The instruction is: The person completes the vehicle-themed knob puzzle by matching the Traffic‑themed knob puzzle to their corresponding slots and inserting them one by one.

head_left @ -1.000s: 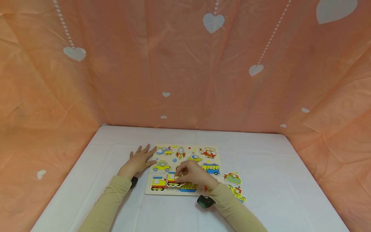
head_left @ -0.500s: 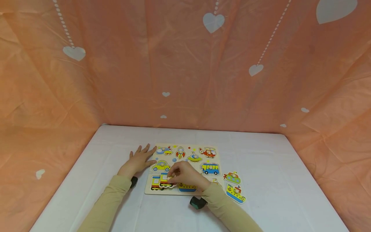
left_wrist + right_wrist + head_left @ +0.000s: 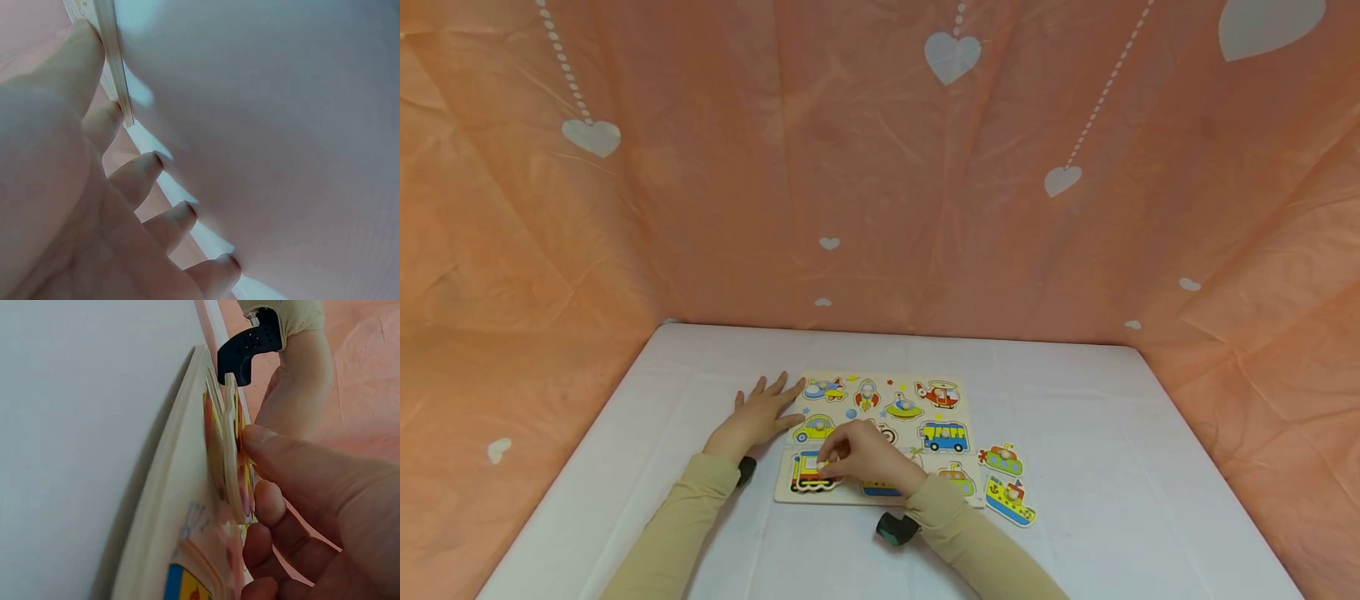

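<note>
My right hand (image 3: 871, 457) pinches a wooden train puzzle piece (image 3: 808, 473) between thumb and fingers. The piece, red, yellow and blue, overlaps the printed train at the lower left of the pegged puzzle board (image 3: 850, 498). In the right wrist view the train piece (image 3: 231, 453) stands close over the board (image 3: 164, 500), slightly apart from its surface. Fingers spread, my left hand (image 3: 754, 423) lies at the board's left side. The left wrist view has its thumb (image 3: 78, 59) and index finger at the board's edge (image 3: 112, 56), the other fingertips on the white tablecloth.
To the right of the board lie a green and orange submarine piece (image 3: 1002, 459) and a yellow and blue ship piece (image 3: 1011, 500). Knobbed pieces such as the bus (image 3: 945, 437) and helicopter (image 3: 938, 395) sit in the board. A peach curtain (image 3: 880, 208) surrounds the table.
My right hand has carried the train piece leftward until it overlaps the printed train. The printed submarine at the board's lower right now shows. My left hand has stayed in place.
</note>
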